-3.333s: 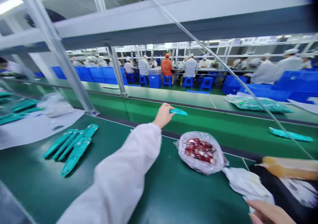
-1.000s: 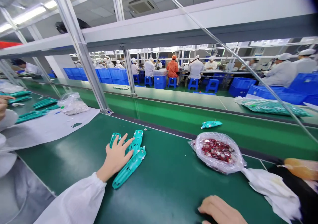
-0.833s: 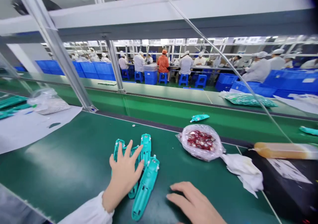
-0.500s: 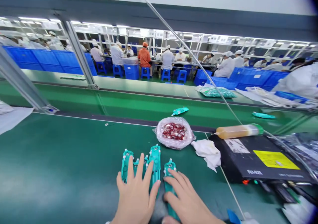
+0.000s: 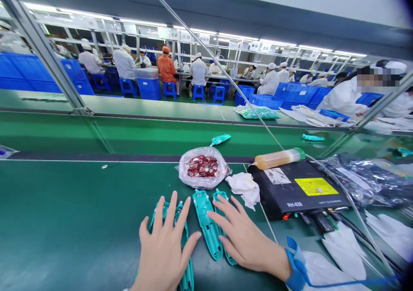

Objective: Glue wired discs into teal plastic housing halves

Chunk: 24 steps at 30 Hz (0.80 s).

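My left hand [image 5: 164, 243] lies flat with fingers spread over teal plastic shells [image 5: 186, 269], which it partly hides. My right hand [image 5: 240, 235], fingers apart, rests on the rightmost teal shell [image 5: 220, 194]; its thumb is not clearly visible. Between the hands sits another teal shell [image 5: 206, 224], open side up, showing slots and small fittings inside. It lies slanted, close beside the right-hand shell. A blue band [image 5: 295, 263] circles my right wrist. Just beyond the shells stands a clear plastic bag [image 5: 183, 170] of small round parts with red wires.
Right of the bag are a crumpled white cloth [image 5: 245, 190] and a black box [image 5: 274, 200] with an amber-filled tube [image 5: 277, 158] on top. A green belt [image 5: 155, 134] behind carries teal shells. A thin rod [image 5: 213, 54] crosses the view diagonally. Co-workers sit farther back.
My view has turned right, so the scene sits farther left. The middle shell now lies apart from my left hand, closer to the right-hand shell. Shells under my left hand have shifted.
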Tool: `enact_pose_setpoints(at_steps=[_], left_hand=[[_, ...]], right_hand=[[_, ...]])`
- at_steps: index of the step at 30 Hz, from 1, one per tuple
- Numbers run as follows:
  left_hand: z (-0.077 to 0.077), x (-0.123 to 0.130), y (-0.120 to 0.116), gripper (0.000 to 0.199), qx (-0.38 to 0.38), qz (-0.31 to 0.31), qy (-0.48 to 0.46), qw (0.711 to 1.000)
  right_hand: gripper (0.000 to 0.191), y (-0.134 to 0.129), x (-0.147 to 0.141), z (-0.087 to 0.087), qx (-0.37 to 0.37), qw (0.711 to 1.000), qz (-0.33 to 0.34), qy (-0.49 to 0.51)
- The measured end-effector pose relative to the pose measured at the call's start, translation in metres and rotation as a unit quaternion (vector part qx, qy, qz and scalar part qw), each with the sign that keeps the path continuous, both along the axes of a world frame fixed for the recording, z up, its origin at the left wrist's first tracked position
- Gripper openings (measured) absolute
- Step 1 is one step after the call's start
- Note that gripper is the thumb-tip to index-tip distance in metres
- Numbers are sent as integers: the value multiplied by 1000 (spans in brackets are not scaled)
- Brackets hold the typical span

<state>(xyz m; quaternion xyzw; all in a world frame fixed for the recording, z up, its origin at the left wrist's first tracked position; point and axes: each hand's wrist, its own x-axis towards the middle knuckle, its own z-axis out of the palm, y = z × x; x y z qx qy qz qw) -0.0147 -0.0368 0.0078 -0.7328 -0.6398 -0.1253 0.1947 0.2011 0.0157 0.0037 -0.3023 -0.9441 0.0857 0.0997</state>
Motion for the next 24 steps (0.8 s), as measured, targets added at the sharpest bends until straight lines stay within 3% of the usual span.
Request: enact_pose_setpoints(at_steps=[4, 8, 10, 14, 18, 21, 24], left_hand=[[10, -34, 3, 57, 29, -101, 23, 994], [22, -67, 0, 66, -30, -256, 92, 962], [20, -69, -2, 68, -39, -284, 103, 952], [-4, -44, -8, 66, 19, -212, 91, 973], [-28, -12, -13, 68, 42, -138, 54, 988], [-31, -6, -16, 71, 30, -125, 24, 991], [-24, -20, -19, 69, 11, -147, 18, 989]], right_hand=[[64, 0, -18, 4, -13, 1000, 9, -7], [74, -1, -24, 3, -22, 999, 44, -3], [74, -1, -19, 4, -29, 998, 57, -6], [69, -7, 0, 8, -29, 996, 82, -13], [67, -9, 26, 5, -5, 998, 54, -17], [66, -5, 42, 4, -3, 998, 44, -34], [70, -1, 47, 3, 9, 998, 41, -43]])
